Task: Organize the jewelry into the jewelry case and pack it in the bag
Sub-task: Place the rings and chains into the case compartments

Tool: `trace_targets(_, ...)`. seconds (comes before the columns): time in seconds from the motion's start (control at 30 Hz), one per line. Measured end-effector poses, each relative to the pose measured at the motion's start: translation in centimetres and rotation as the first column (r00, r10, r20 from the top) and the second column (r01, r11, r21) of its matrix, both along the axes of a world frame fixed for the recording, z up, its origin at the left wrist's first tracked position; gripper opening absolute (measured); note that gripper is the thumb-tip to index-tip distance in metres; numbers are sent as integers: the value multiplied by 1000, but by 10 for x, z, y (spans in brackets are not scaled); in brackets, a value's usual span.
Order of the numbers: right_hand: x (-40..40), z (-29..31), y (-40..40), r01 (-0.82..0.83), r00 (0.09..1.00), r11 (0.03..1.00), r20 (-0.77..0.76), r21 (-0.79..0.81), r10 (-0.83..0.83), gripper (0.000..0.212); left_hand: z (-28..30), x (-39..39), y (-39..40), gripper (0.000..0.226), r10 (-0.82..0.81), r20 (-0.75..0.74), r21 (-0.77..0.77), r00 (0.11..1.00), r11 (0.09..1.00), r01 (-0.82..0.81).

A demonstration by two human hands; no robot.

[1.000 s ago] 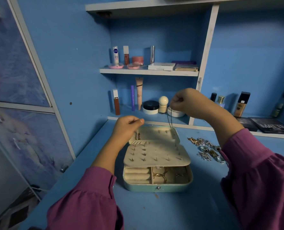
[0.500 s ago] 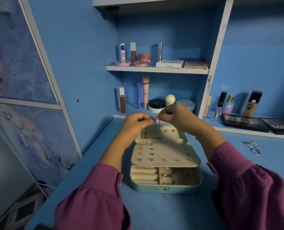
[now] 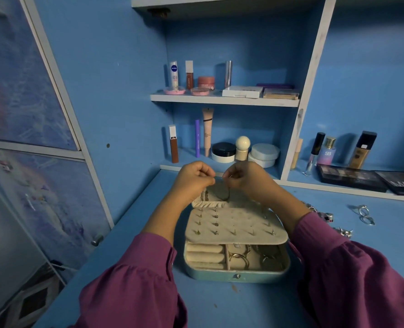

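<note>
ok, left hand (image 3: 193,177) & right hand (image 3: 244,177) pinch necklace (image 3: 223,196) over jewelry case (image 3: 237,276).

open teal jewelry case (image 3: 236,276), chain (image 3: 225,196) dangling above

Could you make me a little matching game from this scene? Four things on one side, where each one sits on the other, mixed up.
Things:
1. thin chain
2. gold ring
3. pink jar
4. pair of silver rings

Places:
A. upper shelf
B. bottom tray of the jewelry case
C. blue tabletop, to the right
D. pinched between the left hand and the right hand

Pairs: 1-D, 2-B, 3-A, 4-C
</note>
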State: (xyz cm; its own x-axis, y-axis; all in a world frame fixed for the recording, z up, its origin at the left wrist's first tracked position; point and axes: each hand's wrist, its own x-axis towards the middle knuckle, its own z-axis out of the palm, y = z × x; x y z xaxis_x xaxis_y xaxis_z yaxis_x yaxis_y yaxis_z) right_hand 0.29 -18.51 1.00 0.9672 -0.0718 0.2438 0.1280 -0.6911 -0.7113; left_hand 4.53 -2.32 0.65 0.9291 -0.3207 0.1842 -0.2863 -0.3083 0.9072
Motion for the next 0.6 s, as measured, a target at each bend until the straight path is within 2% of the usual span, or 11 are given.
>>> trace_targets(0.1, 2, -3, -2, -38, 999, 991, 10, -131, 40, 9, -5, 4, -3, 20, 33, 106, 147, 994, 988, -48)
trace_targets(0.23, 5, -6, -2, -89, 996, 955, -30, -281, 84, 16, -7, 2, -4, 9, 21, 258, 346, 966, 932, -112)
trace_targets(0.3, 5, -6, -2, -110, 994, 931, -43, -347, 101, 20, -6, 2, -5, 15, -12, 312, 429, 950, 894, -130)
trace_targets(0.6, 7, -6, -1, -160, 987, 831, -99, -533, 127, 28, -5, 3, -7, 26, -142, 472, 632, 870, 743, -222)
